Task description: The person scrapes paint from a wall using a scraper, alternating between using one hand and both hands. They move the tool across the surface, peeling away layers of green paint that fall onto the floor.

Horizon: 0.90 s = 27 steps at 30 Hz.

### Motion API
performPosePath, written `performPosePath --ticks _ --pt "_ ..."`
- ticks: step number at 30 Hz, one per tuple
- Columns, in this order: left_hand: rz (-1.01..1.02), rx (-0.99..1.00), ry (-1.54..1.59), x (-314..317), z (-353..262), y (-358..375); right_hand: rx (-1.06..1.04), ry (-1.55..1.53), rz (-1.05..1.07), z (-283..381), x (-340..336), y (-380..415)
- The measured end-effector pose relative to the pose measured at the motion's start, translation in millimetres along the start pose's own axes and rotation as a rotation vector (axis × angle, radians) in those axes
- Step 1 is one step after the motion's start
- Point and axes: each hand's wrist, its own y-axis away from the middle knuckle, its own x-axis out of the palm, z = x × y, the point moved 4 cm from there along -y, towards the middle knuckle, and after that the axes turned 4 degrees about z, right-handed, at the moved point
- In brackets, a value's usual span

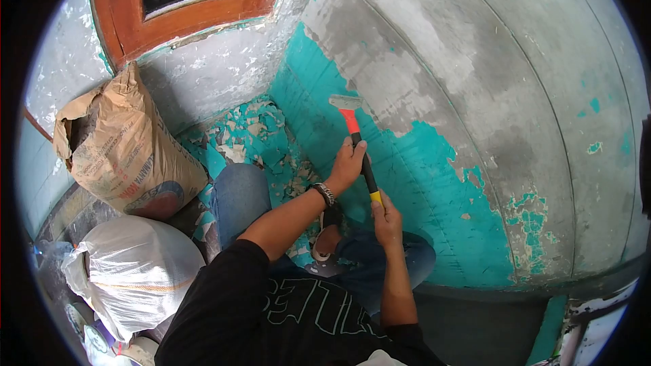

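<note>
A long-handled scraper (368, 174) with a red neck, black grip and yellow end slants across the middle of the view. My left hand (347, 165) is closed around the upper part of its handle, a bracelet on that wrist. Lower down, my right hand (387, 222) grips the handle at the yellow end. The scraper's wide blade (346, 102) lies over the wall at the border between turquoise paint (434, 210) and bared grey plaster (413, 68).
Peeled paint flakes (254, 135) heap along the wall's foot, around my bent knee (239, 193). On the left stand a brown paper sack (129, 149) and a white plastic sack (139, 264). A wooden-framed window (122, 20) is at the upper left.
</note>
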Motion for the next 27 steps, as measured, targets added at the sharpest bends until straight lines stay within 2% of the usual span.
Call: performPosePath --ticks 7,10,12,16,18,19,21,23,27 --pt "0.031 -0.008 -0.053 6 4 1 0.030 -0.043 -0.017 -19 -3 3" --pt "0.075 -0.067 -0.020 12 9 13 0.114 -0.140 0.016 -20 -5 19" --pt "0.150 -0.126 -0.037 17 11 22 0.151 -0.256 -0.006 -24 -4 31" --pt "0.213 -0.131 -0.011 27 24 41 0.145 -0.214 -0.066 -52 -2 61" --pt "0.335 -0.193 -0.106 35 29 56 0.142 -0.212 -0.087 -57 -5 81" --pt "0.330 -0.189 -0.105 38 31 65 0.138 -0.210 -0.083 -57 -6 91" --pt "0.396 -0.163 0.076 49 30 78 0.300 -0.285 -0.032 -57 -7 107" --pt "0.387 -0.190 0.107 50 28 79 0.315 -0.277 -0.008 -49 -9 103" --pt "0.262 -0.130 0.069 37 15 58 0.091 -0.038 -0.068 -50 -10 73"
